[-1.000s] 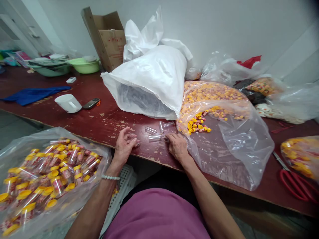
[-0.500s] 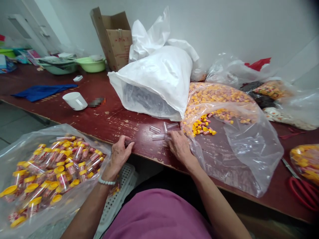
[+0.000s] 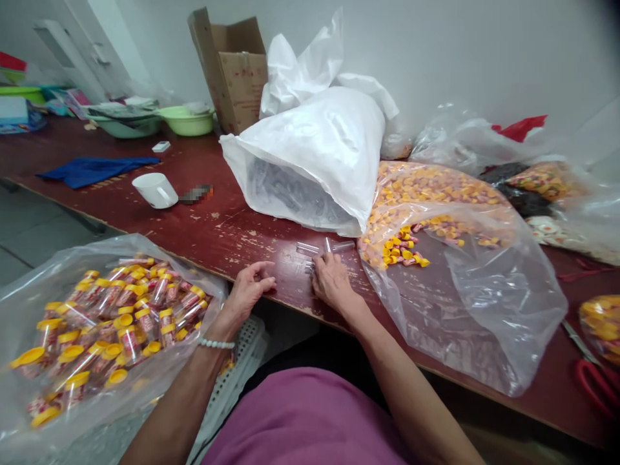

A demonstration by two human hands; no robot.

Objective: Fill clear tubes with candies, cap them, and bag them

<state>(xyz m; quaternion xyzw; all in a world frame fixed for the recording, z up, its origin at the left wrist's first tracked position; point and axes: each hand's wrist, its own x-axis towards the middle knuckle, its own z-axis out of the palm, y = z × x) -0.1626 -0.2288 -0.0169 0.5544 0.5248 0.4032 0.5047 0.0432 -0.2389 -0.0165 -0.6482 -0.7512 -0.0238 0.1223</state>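
My left hand [image 3: 249, 289] hovers at the table's front edge, its thumb and curled fingers apart with nothing visible between them. My right hand [image 3: 332, 282] rests on the tabletop, fingers bent down and closed over clear plastic tubes [image 3: 309, 266], whose ends poke out at its left; the rest is hidden under the hand. Just beyond its fingertips lie a few more loose clear tubes [image 3: 307, 248]. Right of it, small yellow caps with pink-and-white wrapped pieces [image 3: 402, 250] spill at the mouth of a large clear bag [image 3: 504, 310].
A white sack [image 3: 314, 142] of clear tubes lies open behind the hands. At left, a plastic bag [image 3: 29, 297] holds yellow-capped filled tubes [image 3: 130, 342]. A white mug [image 3: 155, 190], blue cloth [image 3: 94, 170], cardboard box [image 3: 245, 90] and red-handled scissors [image 3: 595, 381] are around.
My right hand has slid left along the table, shifting the tubes beneath it. My left hand's thumb and fingers look more spread. The whole view has shifted slightly.
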